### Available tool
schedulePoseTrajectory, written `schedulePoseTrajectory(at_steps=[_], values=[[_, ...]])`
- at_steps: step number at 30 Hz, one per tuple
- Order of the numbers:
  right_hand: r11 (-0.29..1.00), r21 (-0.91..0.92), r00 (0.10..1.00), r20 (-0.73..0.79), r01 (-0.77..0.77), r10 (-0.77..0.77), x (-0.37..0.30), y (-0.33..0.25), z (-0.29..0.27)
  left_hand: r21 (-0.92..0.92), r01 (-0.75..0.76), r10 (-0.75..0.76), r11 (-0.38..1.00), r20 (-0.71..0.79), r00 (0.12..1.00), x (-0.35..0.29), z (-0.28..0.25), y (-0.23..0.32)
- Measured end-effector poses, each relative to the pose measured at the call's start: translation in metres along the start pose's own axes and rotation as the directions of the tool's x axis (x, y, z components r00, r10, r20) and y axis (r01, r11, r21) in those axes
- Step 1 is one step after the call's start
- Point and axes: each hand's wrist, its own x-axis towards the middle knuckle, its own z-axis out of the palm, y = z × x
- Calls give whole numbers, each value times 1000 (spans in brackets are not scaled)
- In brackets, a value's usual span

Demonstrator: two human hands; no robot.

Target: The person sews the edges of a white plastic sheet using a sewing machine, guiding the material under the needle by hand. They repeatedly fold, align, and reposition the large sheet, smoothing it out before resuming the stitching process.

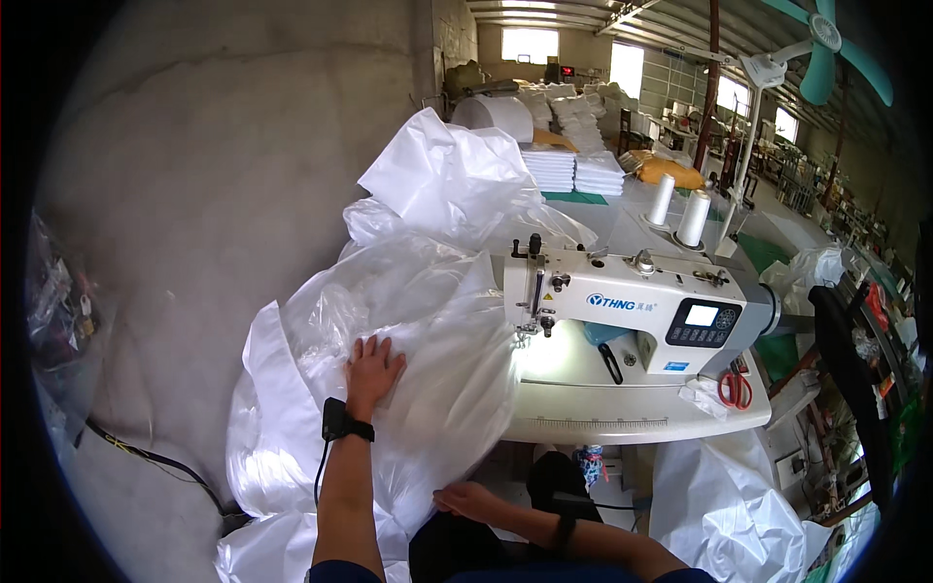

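A large heap of thin, translucent white plastic sheeting [437, 360] spreads left of a white sewing machine [607, 282]. Its right edge runs up to the lit needle area. My left hand [372, 371] lies flat on the sheeting with fingers apart, pressing on its top. Down by my lap, my right hand [468, 501] has its fingers closed at the sheeting's lower edge and appears to pinch it. The exact grip is partly hidden. A more opaque white bunch of sheeting [442, 165] rises at the far end of the heap.
Red-handled scissors [736, 391] and a small black tool [610, 363] rest on the machine bed. Two white thread cones [692, 219] stand behind. Stacked white sheets [549, 170] sit further back. White material [729, 505] hangs at lower right; a black cable [160, 455] crosses the left floor.
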Motion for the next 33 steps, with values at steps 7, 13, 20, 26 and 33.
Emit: schedulePoseTrajectory(at_steps=[7,13,20,26,33], values=[[945,11,927,-200,326,-317,4,-31,-17,-232,-351,204,907,-487,849,-78,-39,36],[884,372,953,12,-285,302,-40,-5,-55,-267,-396,390,879,-79,917,-248,7,80],[834,290,883,140,-469,447,-69,41,-42,-496,245,-251,833,56,967,-244,-8,19],[848,332,909,206,-413,363,-69,43,-27,84,23,38,996,-660,750,-199,-116,57],[839,341,903,217,-425,369,-79,48,-25,-71,-218,216,973,-29,976,-250,10,70]])
